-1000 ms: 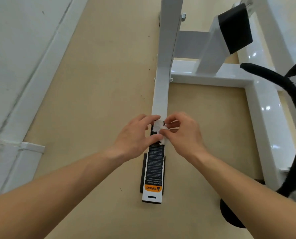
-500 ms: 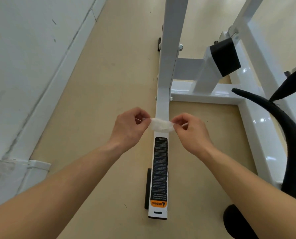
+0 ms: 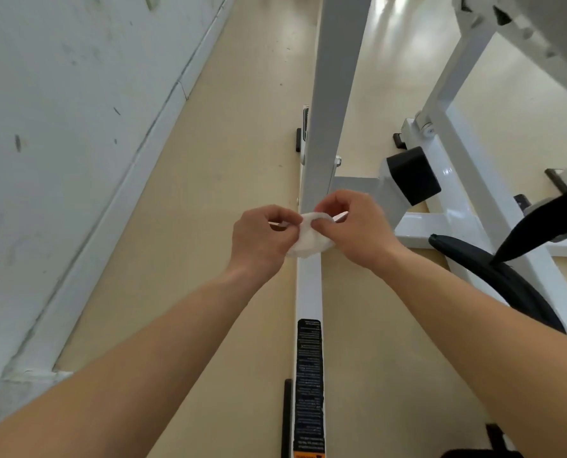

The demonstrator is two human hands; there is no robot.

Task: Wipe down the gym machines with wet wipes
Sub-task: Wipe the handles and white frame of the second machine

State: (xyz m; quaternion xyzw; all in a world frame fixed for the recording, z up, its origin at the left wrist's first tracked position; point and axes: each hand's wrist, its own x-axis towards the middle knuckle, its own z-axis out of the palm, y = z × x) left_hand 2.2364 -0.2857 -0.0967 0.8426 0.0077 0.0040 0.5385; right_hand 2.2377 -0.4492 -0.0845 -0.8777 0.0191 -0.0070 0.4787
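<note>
Item: small crumpled white wet wipe (image 3: 308,241), held over the long white steel floor rail (image 3: 308,292). The left hand (image 3: 262,236) pinches its left edge, the right hand (image 3: 358,229) its right. Advice, as I judge: spread it flat into a pad before pressing onto that rail.

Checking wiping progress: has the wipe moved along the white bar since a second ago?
Yes. The wipe was over the top end of the warning label; now it is farther along the white bar, toward the upright post.
</note>
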